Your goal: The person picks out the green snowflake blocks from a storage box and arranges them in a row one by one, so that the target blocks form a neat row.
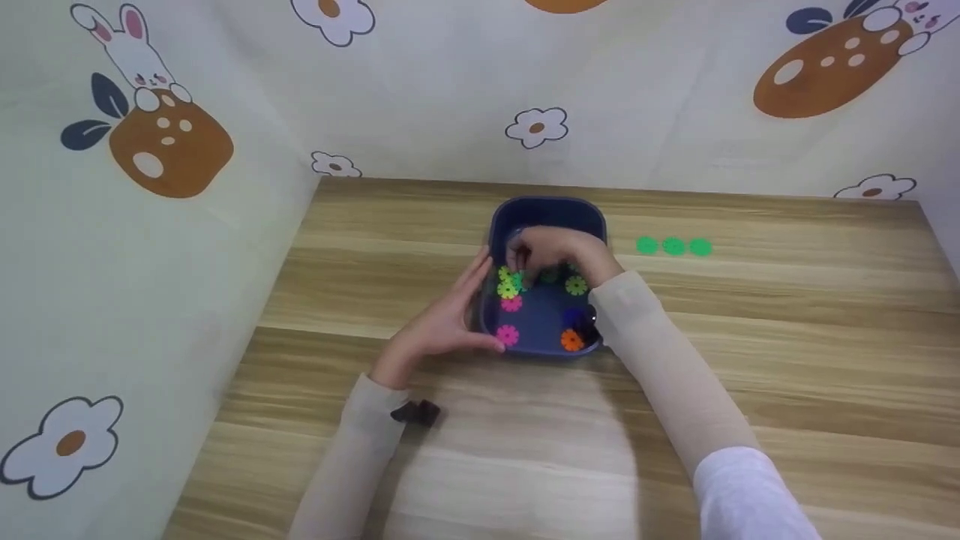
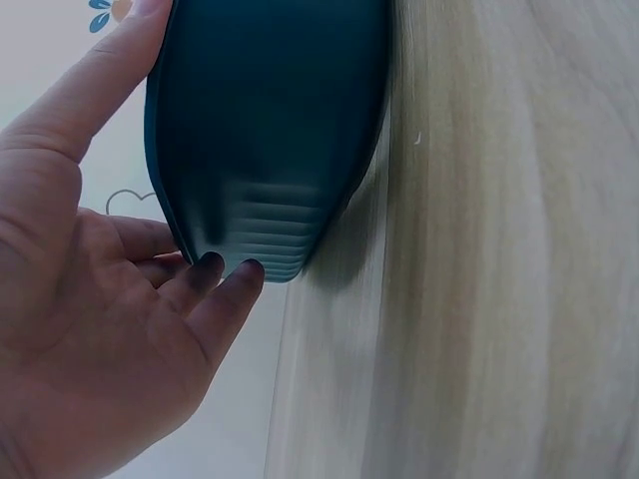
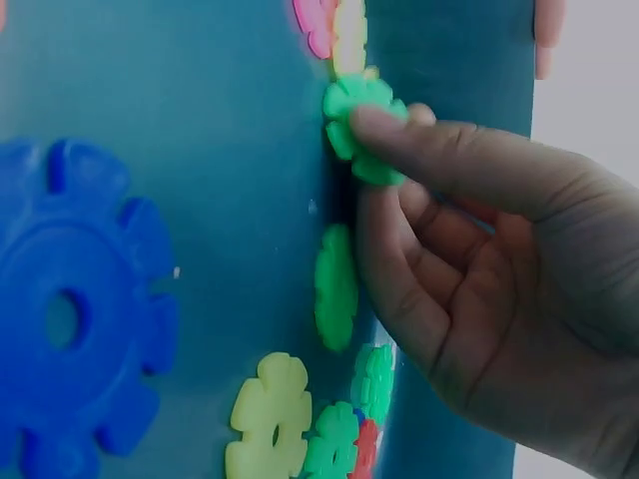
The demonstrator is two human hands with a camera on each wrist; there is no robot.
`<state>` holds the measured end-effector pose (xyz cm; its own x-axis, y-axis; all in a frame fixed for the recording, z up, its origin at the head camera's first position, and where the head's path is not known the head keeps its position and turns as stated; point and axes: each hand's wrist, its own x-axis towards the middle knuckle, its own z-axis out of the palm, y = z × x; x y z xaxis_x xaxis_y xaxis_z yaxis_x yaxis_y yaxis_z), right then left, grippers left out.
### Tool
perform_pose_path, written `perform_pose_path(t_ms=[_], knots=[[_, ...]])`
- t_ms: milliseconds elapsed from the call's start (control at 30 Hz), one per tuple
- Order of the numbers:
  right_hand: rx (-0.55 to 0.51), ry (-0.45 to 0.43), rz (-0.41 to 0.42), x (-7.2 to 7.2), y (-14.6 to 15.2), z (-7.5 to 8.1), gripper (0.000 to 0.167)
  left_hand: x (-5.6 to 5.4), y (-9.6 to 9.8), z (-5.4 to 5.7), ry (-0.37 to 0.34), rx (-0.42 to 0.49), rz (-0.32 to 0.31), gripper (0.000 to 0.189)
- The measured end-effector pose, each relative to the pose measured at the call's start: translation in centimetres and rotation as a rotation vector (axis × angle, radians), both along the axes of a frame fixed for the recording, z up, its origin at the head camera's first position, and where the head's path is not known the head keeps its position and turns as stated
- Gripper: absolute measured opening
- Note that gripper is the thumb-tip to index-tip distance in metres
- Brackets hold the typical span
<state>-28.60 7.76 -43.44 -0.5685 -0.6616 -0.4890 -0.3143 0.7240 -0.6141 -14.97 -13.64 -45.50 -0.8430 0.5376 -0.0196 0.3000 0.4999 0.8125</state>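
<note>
A navy-blue plastic bin (image 1: 540,322) stands on the table with flower-shaped interlocking discs in it. My right hand (image 1: 551,247) reaches inside and pinches a green interlocking disc (image 3: 344,108) between thumb and fingers, close to the bin's wall. Yellow discs (image 1: 508,288) and pink discs (image 1: 508,335) lie along the left side of the bin. A large blue disc (image 3: 110,289) shows close up in the right wrist view. My left hand (image 1: 450,319) rests on the bin's left side from outside, its fingers along the wall and its thumb at the near corner.
Three green discs (image 1: 673,246) lie in a row on the wooden table (image 1: 787,337), right of the bin. An orange disc (image 1: 572,340) is in the bin's near right corner. Patterned cloth (image 1: 450,90) borders the table at the back and left.
</note>
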Motion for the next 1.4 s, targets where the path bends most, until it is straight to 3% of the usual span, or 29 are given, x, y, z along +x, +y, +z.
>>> perform_pose_path(t_ms=[200, 500, 867, 1133, 1400], knots=[[-0.072, -0.076, 0.021, -0.1, 0.2, -0.1, 0.017, 0.1, 0.0, 0.0, -0.016, 0.016, 0.002, 0.128], [-0.187, -0.086, 0.04, -0.1, 0.2, -0.4, 0.016, 0.1, 0.0, -0.2, -0.011, 0.016, -0.002, 0.128], [-0.332, -0.124, -0.011, -0.1, 0.2, 0.7, 0.015, 0.0, -0.1, -0.2, -0.043, 0.009, 0.01, 0.126], [-0.42, -0.076, -0.157, 0.4, 1.0, 3.0, 0.02, -0.1, 0.1, -0.2, -0.042, 0.031, 0.013, 0.128], [-0.609, -0.003, -0.415, 0.9, 2.5, 5.4, 0.023, 0.0, 0.3, -0.2, -0.065, 0.015, 0.035, 0.128]])
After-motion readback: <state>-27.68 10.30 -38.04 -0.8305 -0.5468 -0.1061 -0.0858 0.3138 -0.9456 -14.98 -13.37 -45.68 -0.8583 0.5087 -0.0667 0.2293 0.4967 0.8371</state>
